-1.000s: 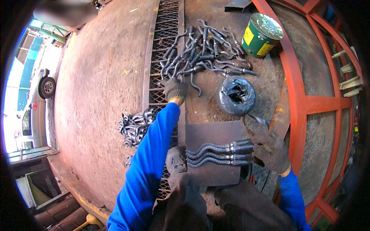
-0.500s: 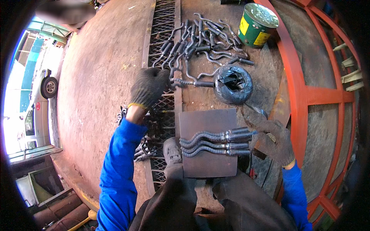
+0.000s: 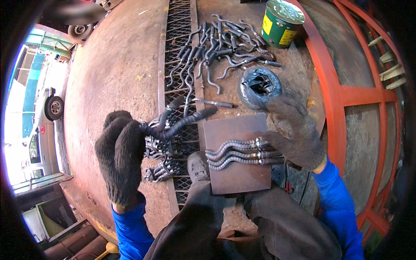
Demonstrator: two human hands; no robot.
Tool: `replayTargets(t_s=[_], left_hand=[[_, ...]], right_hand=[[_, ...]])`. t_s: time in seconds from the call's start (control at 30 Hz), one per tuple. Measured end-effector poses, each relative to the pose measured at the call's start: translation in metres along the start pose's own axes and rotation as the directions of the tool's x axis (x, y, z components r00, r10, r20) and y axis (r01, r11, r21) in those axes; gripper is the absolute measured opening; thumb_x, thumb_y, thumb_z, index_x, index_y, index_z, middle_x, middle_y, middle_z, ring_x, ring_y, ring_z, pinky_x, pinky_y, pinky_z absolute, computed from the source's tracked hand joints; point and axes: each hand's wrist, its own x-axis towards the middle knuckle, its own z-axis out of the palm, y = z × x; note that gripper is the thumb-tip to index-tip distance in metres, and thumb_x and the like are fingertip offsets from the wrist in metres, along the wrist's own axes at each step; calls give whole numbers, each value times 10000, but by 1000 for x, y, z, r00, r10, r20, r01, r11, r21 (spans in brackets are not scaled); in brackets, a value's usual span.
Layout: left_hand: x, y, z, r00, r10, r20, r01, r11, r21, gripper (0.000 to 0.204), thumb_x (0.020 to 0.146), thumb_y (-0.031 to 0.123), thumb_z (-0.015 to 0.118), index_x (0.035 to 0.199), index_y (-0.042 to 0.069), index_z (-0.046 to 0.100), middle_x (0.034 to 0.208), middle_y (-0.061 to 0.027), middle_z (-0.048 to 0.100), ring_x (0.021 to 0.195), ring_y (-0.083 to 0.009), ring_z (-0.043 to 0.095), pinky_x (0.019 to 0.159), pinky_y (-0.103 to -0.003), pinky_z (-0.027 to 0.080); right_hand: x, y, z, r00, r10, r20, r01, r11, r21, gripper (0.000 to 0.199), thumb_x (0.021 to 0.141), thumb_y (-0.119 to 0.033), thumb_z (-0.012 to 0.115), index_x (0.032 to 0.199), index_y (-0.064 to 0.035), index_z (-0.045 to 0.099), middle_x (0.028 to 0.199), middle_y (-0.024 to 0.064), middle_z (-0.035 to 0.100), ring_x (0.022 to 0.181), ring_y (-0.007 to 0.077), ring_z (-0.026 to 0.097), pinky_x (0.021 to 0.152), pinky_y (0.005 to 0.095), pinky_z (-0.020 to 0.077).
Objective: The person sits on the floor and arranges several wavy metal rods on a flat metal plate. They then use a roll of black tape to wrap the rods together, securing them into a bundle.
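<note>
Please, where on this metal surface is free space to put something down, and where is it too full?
Free: the rusty sheet left of the grating strip, and the lower part of the small square plate, under the three bent rods. Crowded: the loose rod pile between the green can and wire coil, and the finished bundles beside the left hand.

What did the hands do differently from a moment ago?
The left hand reached up to the loose pile of bent rods, took two bent bars and pulled them back toward the body. The right hand stayed at the ends of the three rods lying on the flat steel plate. The green can and wire coil stayed put.
</note>
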Motion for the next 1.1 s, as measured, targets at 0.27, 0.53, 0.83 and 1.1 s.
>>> replayTargets(t_s=[0.27,0.53,0.83,1.1], left_hand=[[-59,-29,-12,989,-63,135,87,979,-182,233,889,110,617,1089,-5,588,1156,-187,602,1067,-282,604,842,-376,521],[-90,-69,-46,892,-429,143,452,848,-276,200,821,40,629,1011,82,582,1020,-67,649,992,-187,626,877,-362,463],[-75,-52,-12,943,-326,72,327,945,-12,351,712,79,806,640,38,465,770,-27,429,715,-145,424,610,-293,349],[-83,-64,-3,884,-445,146,462,880,-112,290,812,108,756,660,25,523,725,-15,463,679,-112,449,589,-268,358]], right_hand=[[0,-46,29,948,-239,211,254,966,-46,544,701,-247,809,1179,-101,595,1116,136,615,997,345,613,861,445,502],[-51,-27,3,911,120,395,-151,987,49,420,759,-215,737,1130,-52,625,1046,174,652,949,374,642,844,438,514],[-58,-8,14,849,239,471,-220,971,-97,368,768,-214,746,1095,-84,638,994,161,657,920,362,649,812,453,522],[-45,-4,28,950,-29,311,94,976,-195,294,712,-149,755,995,-111,683,906,88,627,943,320,613,827,443,502]])
